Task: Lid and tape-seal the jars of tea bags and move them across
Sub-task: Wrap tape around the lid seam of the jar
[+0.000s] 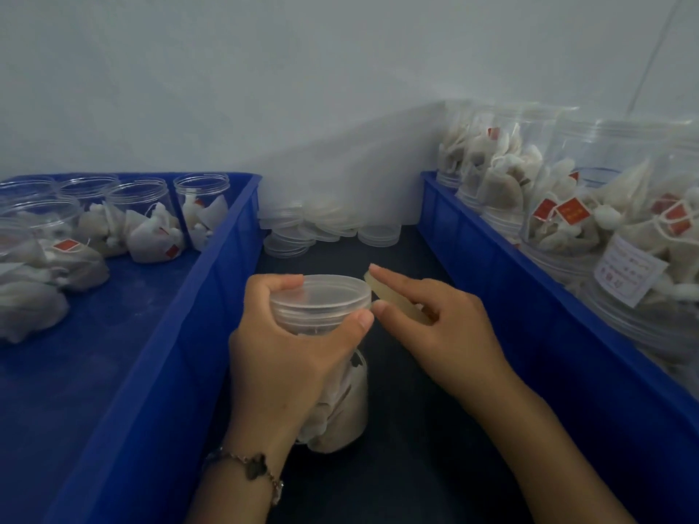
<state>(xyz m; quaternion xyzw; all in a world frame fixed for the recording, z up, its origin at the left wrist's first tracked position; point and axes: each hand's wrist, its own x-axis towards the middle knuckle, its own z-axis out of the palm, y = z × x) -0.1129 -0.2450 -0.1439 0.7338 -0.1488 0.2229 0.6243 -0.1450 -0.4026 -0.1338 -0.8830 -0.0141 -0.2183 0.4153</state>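
Observation:
A clear plastic jar (pixel 340 402) full of tea bags stands on the dark table between two blue crates, with a clear lid (pixel 321 296) on its top. My left hand (pixel 287 357) grips the jar just under the lid, thumb at the lid's right edge. My right hand (pixel 427 327) holds a yellowish roll of tape (pixel 393 300) between thumb and forefinger, right against the lid's right side. Open jars of tea bags (pixel 143 221) stand in the left crate (pixel 212 296). Lidded jars (pixel 605 228) lie stacked in the right crate (pixel 529 315).
A heap of spare clear lids (pixel 321 228) lies at the back of the table against the white wall. Loose tea bags (pixel 30 296) lie at the left crate's near left. The crates' walls flank the narrow dark strip of table (pixel 416 448).

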